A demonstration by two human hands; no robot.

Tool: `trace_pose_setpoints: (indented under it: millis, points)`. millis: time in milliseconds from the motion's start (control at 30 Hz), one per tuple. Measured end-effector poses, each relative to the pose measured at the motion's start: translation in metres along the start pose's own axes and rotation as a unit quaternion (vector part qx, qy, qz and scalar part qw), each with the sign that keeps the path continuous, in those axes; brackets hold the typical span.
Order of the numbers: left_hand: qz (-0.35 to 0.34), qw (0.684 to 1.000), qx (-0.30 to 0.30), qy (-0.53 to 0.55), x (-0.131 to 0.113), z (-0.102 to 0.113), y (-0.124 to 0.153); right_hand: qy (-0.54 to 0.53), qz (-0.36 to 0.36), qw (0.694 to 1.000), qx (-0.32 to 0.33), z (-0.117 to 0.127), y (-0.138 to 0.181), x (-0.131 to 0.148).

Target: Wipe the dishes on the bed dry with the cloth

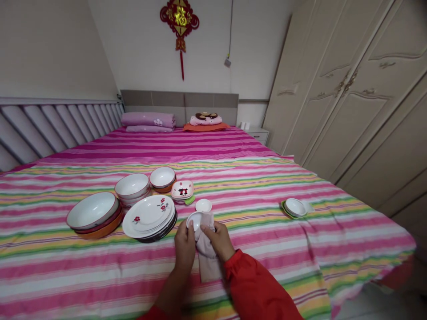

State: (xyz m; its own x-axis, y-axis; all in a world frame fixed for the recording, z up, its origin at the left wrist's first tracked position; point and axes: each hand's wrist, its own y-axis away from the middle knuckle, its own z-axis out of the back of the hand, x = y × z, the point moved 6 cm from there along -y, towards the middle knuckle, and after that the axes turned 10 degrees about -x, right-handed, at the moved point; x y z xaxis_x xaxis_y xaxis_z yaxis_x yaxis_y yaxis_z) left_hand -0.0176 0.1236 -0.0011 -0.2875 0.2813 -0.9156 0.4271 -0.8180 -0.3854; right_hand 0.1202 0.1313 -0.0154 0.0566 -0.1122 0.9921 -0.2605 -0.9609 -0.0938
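My left hand (184,245) is closed around the rim of a small white bowl (194,219), held just above the striped bedspread. My right hand (218,240) grips a pale beige cloth (207,260) and presses it against the bowl's right side. The cloth hangs down between my wrists. Both sleeves are red. A second small white dish (203,205) lies on the bed just beyond the bowl.
Left of my hands sit a stack of flowered plates (149,217), a stack of wide bowls (93,214), two stacks of deeper bowls (132,188) (162,178) and a pink cartoon dish (182,191). Small dishes on a green plate (295,208) lie to the right. A wardrobe (350,89) stands on the right.
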Motion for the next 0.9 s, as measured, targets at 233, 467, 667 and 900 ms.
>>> trace_pose_setpoints:
  millis: [233, 467, 667, 900]
  points:
    - [0.082, 0.987, 0.125, 0.066, 0.004, -0.019, 0.008, 0.114, 0.234, 0.961, -0.088, 0.016, 0.005, 0.041]
    - [-0.031, 0.988, 0.143, -0.047, -0.006, -0.016, 0.008, 0.214, 0.358, 0.907, -0.06, 0.013, 0.015, 0.053]
    - [0.032, 0.991, 0.13, 0.001, -0.001, -0.015, 0.01, 0.105, 0.218, 0.969, -0.049, 0.013, 0.001, 0.037]
    - [0.08, 0.988, 0.098, 0.086, 0.0, -0.015, 0.007, -0.065, -0.044, 0.996, 0.045, -0.004, 0.0, -0.002]
